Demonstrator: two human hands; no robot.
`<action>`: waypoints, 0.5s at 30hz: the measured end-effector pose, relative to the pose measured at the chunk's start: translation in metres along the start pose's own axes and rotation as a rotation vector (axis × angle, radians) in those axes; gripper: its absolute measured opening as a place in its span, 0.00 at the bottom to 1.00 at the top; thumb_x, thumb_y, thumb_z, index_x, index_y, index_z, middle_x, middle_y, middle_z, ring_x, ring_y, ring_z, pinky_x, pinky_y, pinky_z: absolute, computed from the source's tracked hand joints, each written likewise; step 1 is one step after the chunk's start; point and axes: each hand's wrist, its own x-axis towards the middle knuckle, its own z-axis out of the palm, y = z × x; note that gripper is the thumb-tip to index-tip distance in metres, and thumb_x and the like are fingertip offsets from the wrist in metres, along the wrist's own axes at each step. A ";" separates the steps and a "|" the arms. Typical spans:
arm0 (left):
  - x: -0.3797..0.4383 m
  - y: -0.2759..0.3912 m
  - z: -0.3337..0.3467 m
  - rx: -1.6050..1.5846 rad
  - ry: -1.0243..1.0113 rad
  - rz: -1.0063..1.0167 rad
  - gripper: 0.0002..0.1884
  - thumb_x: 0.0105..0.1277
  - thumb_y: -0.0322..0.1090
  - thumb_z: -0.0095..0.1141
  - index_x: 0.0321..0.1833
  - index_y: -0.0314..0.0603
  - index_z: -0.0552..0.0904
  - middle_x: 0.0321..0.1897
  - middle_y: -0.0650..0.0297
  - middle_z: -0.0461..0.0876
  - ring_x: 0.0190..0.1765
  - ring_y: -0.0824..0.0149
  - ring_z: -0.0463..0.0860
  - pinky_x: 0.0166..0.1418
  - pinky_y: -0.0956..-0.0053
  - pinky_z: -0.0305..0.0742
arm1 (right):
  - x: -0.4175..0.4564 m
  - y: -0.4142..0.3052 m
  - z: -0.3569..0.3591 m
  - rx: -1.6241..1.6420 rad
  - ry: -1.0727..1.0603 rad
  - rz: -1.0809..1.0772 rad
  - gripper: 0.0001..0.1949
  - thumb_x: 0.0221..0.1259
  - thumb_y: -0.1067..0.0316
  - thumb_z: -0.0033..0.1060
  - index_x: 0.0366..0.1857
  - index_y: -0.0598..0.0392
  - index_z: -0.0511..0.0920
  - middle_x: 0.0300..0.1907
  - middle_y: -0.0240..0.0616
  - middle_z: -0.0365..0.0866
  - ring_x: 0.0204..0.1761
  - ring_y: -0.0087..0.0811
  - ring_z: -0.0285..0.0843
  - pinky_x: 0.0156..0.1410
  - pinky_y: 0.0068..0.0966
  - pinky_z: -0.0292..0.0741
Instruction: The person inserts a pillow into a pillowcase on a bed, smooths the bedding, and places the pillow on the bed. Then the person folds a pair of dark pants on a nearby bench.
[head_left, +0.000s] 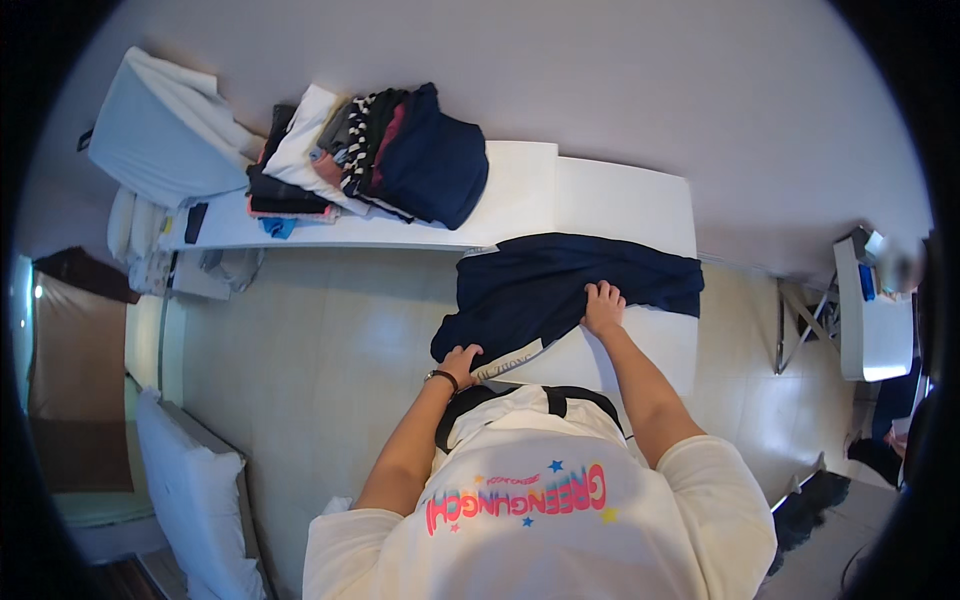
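A dark navy garment (555, 281) with a pale lettered panel along its lower left edge lies across the white table (652, 345) before me. My left hand (458, 365), a dark band at its wrist, is at the garment's lower left corner beside that panel; whether its fingers pinch the cloth cannot be told. Farther right, my right hand (604, 306) rests on the garment's near edge with its fingertips on the cloth. The garment's left end hangs past the table's side, and its right end reaches the table's right edge.
Behind, a white shelf (517, 195) along the wall bears a pile of folded clothes (427, 157). Light blue cloth (165, 135) stands at its left end. A small white table (870, 337) is at the right, and a white cushioned item (195, 487) lies at the lower left.
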 end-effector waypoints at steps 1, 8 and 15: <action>0.000 0.001 0.001 0.006 0.004 -0.004 0.33 0.40 0.32 0.69 0.52 0.57 0.67 0.47 0.52 0.68 0.54 0.49 0.68 0.56 0.62 0.67 | -0.001 0.000 0.003 0.003 0.018 -0.004 0.35 0.30 0.63 0.71 0.51 0.42 0.65 0.55 0.37 0.59 0.58 0.41 0.55 0.59 0.38 0.58; 0.009 -0.003 0.002 0.029 -0.037 -0.017 0.34 0.37 0.33 0.71 0.49 0.55 0.66 0.48 0.51 0.68 0.54 0.47 0.68 0.57 0.62 0.67 | -0.004 0.005 0.018 0.034 0.139 -0.021 0.31 0.30 0.64 0.69 0.47 0.42 0.68 0.53 0.36 0.61 0.58 0.40 0.56 0.60 0.37 0.57; 0.022 -0.011 0.002 0.082 -0.013 0.029 0.33 0.37 0.32 0.70 0.47 0.54 0.66 0.45 0.49 0.68 0.50 0.46 0.70 0.53 0.59 0.68 | -0.002 0.010 0.031 0.018 0.244 0.004 0.23 0.32 0.63 0.67 0.40 0.45 0.72 0.49 0.37 0.64 0.53 0.39 0.60 0.57 0.36 0.59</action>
